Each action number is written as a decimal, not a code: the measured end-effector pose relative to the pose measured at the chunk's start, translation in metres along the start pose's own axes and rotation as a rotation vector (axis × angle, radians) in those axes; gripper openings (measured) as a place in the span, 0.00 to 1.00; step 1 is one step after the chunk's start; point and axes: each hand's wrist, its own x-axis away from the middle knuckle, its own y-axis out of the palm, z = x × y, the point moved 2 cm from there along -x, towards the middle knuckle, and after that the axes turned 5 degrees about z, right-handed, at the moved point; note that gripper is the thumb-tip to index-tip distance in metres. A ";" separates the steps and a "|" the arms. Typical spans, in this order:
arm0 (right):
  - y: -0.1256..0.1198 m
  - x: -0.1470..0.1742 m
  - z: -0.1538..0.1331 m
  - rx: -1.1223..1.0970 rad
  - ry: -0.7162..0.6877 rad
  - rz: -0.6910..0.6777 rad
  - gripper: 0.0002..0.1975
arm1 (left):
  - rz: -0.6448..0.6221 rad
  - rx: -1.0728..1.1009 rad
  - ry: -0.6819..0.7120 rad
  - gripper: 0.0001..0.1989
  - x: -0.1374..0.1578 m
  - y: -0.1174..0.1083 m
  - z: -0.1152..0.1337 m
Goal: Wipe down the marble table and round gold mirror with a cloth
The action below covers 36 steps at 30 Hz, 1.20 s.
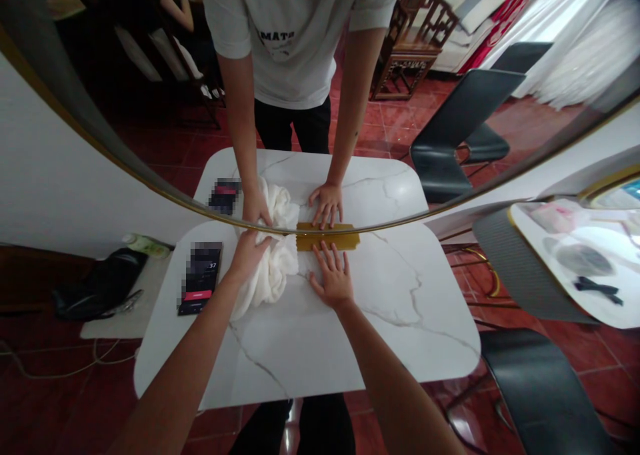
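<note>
My left hand (249,255) grips a bunched white cloth (270,275) at the left of the mirror's lower edge. Some of its fingers are hidden in the folds. My right hand (333,280) lies flat with fingers apart, its fingertips touching a gold-brown strip (327,243) that looks like packing tape with jagged ends. The strip lies on the white marbled table (300,348) against the rim of a large gold-framed mirror (320,231). Both hands, the cloth and the strip show again as reflections above the rim.
A phone (200,278) with a lit screen lies left of the cloth. On the left, a black bag (103,285) and a bottle (146,245) rest on a lower surface. To the right are a black chair (543,381) and another white table (550,261). The mirror reflects a seated person behind.
</note>
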 end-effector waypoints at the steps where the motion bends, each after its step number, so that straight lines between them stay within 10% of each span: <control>1: 0.000 0.000 0.000 -0.004 0.001 -0.002 0.37 | 0.013 0.005 -0.011 0.15 0.005 0.000 0.000; 26: -0.001 0.001 0.000 -0.022 0.009 0.002 0.36 | 0.106 -0.030 -0.050 0.16 0.041 0.007 0.002; 36: 0.001 0.001 0.002 -0.017 0.013 -0.002 0.37 | 0.112 -0.106 -0.002 0.15 0.009 0.013 -0.001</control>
